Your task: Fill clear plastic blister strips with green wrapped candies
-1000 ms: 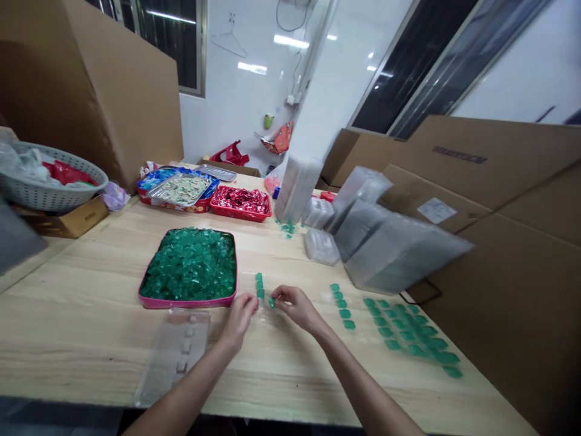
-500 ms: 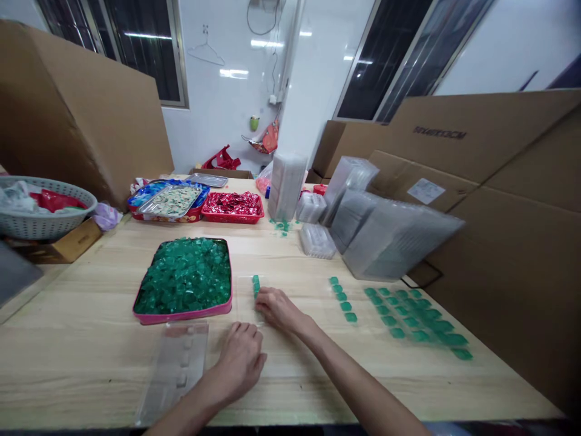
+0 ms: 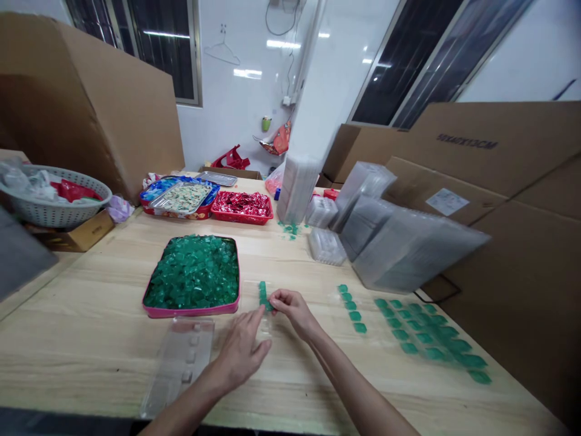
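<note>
A clear plastic tray [image 3: 249, 292] lies before me with a short column of translucent green pieces [image 3: 262, 290] in it. My right hand [image 3: 294, 310] is closed in a pinch on a green piece [image 3: 269, 305] at the lower end of that column. Beside it, my left hand [image 3: 241, 346] has its fingers stretched out, the index fingertip reaching the same spot. Left of the hands stands a pink-rimmed tin [image 3: 195, 313] heaped with green pieces [image 3: 193, 269]. Another clear tray [image 3: 175, 369], with small raised bumps, rests nearer the table edge.
Clear trays with rows of green pieces [image 3: 422, 336] lie on the right. Behind them stand stacked plastic packs [image 3: 403, 248] and cardboard boxes [image 3: 535, 242]. Farther back are a red tray [image 3: 242, 209] of red-wrapped pieces and, at left, a grey basket [image 3: 59, 209].
My left hand has moved forward to the tray and stretched out its fingers. My right hand has shifted slightly, now showing a green piece at its fingertips. The view has swung a little left.
</note>
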